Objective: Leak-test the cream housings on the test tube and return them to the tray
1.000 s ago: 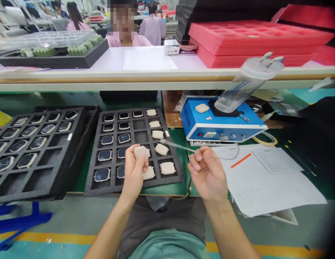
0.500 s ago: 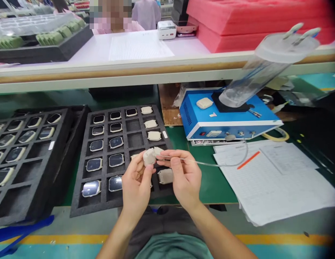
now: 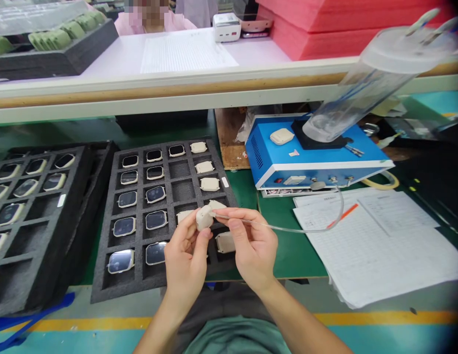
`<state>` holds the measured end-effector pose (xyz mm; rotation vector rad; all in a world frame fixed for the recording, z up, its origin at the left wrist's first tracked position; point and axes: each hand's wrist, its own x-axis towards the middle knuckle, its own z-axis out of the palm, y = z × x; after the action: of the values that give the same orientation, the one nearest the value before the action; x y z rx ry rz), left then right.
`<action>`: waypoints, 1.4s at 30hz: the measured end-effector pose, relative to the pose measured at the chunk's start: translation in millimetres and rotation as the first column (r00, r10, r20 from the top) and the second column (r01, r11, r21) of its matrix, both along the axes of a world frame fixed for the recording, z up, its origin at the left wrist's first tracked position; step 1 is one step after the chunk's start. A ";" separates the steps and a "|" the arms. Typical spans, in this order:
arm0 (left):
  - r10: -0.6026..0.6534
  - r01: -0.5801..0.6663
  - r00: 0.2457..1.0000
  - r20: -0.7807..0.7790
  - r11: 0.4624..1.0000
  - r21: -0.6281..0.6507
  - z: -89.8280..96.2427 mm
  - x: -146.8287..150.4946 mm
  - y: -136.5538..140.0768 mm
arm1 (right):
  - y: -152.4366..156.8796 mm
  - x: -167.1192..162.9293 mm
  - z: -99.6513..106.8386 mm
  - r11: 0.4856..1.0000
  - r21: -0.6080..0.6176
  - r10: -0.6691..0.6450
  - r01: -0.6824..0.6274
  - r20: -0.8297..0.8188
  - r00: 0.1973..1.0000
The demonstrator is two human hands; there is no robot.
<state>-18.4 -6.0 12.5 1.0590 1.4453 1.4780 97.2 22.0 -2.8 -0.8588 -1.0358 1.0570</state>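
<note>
Between the fingers and thumb of my left hand (image 3: 186, 246) is a cream smartwatch case (image 3: 204, 218), tilted with its edge toward my right hand. My right hand (image 3: 254, 243) pinches a thin clear tube (image 3: 288, 229), whose tip meets the side of the watch case; whether it sits in a hole I cannot tell. The tube curves back to the front of a blue control box (image 3: 317, 174). Below my hands lies a black foam tray (image 3: 140, 287) with watches in its compartments, some screen up, others back up. My hands hide part of its lower right.
Another foam tray (image 3: 47, 255) of watches stands at left. On the blue box are a cream watch case (image 3: 281, 136) and a tilted clear cylinder (image 3: 347, 103). Papers (image 3: 383, 250) with an orange strip lie at right. A shelf edge (image 3: 177, 96) crosses behind; a person sits beyond it.
The view has shifted slightly, so the trays appear farther left and the cylinder farther right. Both hands keep their hold, and the watch case is turned a little in my left fingers.
</note>
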 end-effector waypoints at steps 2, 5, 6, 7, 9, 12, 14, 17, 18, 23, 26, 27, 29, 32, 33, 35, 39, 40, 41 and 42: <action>0.000 0.000 1.000 0.002 1.000 0.005 0.0 -0.3 -0.3 | 0.2 0.4 0.1 1.000 -0.002 0.001 -0.001 0.001 1.000; -0.001 0.001 1.000 0.000 1.000 0.023 -0.6 -0.7 -0.1 | 0.7 0.6 0.1 1.000 0.002 0.002 -0.002 -0.004 1.000; -0.002 0.002 1.000 -0.003 1.000 0.026 -0.9 -0.8 0.0 | 0.7 0.6 0.1 1.000 0.003 0.002 -0.002 -0.006 1.000; -0.002 0.002 1.000 -0.008 1.000 0.029 -1.2 -0.9 0.1 | 0.6 0.6 0.1 1.000 0.002 0.001 -0.001 -0.009 1.000; 0.000 0.000 1.000 -0.020 1.000 0.030 -1.6 -0.9 0.3 | 0.4 0.5 0.1 1.000 0.000 0.000 0.000 -0.014 1.000; 0.003 -0.002 1.000 -0.031 0.999 0.032 -1.7 -0.5 0.2 | 0.3 0.2 0.3 1.000 -0.003 -0.005 0.005 -0.018 1.000; 0.001 0.000 1.000 -0.031 0.999 0.034 -1.6 -0.3 0.0 | 0.6 0.0 0.6 1.000 -0.001 -0.008 0.008 -0.021 1.000; 0.002 -0.002 0.999 -0.033 1.000 0.026 -0.9 -0.3 0.0 | 1.1 0.0 1.0 1.000 -0.010 -0.011 0.010 -0.029 1.000; 0.002 -0.001 0.999 -0.033 1.000 0.021 -0.5 -0.4 0.1 | 1.2 0.0 1.0 1.000 -0.013 -0.009 0.009 -0.030 0.999; -0.003 0.003 1.000 -0.030 1.000 0.010 1.2 -0.6 1.1 | 1.7 -0.1 0.6 1.000 0.002 0.005 -0.005 -0.046 0.999; -0.005 0.005 0.999 -0.043 1.000 0.010 0.8 -0.8 1.3 | 2.3 -0.7 0.7 1.000 -0.001 0.002 -0.002 -0.062 0.998; -0.005 0.006 0.999 -0.047 1.000 0.012 0.4 -1.1 1.4 | 2.6 -1.1 0.9 1.000 0.001 0.001 -0.001 -0.063 0.998; -0.003 0.004 0.999 -0.050 1.000 0.018 -0.3 -1.8 1.5 | 3.5 -1.8 1.1 1.000 0.013 0.000 0.001 -0.064 0.998; 0.011 -0.009 0.998 -0.061 1.000 0.027 -1.3 -3.1 2.6 | 5.7 -2.8 1.6 1.000 0.028 0.001 0.001 -0.075 0.997; 0.018 -0.016 0.998 -0.067 0.999 0.029 -1.5 -3.5 3.2 | 6.6 -3.1 1.9 0.999 0.032 0.002 0.000 -0.081 0.997; 0.033 -0.031 0.996 -0.080 0.999 0.028 -2.1 -4.0 4.7 | 8.4 -3.5 2.6 0.999 0.040 0.012 -0.009 -0.091 0.996; 0.052 -0.049 0.994 -0.099 0.998 0.028 -3.6 -4.6 6.7 | 10.8 -4.2 4.7 0.999 0.047 0.030 -0.026 -0.101 0.994; 0.053 -0.050 0.993 -0.102 0.998 0.029 -4.0 -4.8 6.9 | 11.1 -4.5 5.2 0.999 0.047 0.031 -0.026 -0.101 0.994; 0.052 -0.050 0.993 -0.105 0.998 0.029 -4.4 -5.0 7.0 | 11.4 -4.8 5.5 0.999 0.048 0.030 -0.025 -0.100 0.995; 0.052 -0.050 0.993 -0.106 0.998 0.029 -4.8 -5.3 7.0 | 11.6 -5.1 5.7 0.998 0.051 0.028 -0.023 -0.098 0.995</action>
<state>-23.7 1.0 7.7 1.1395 1.5414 1.4995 92.1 33.7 3.0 -0.7475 -0.9879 1.0810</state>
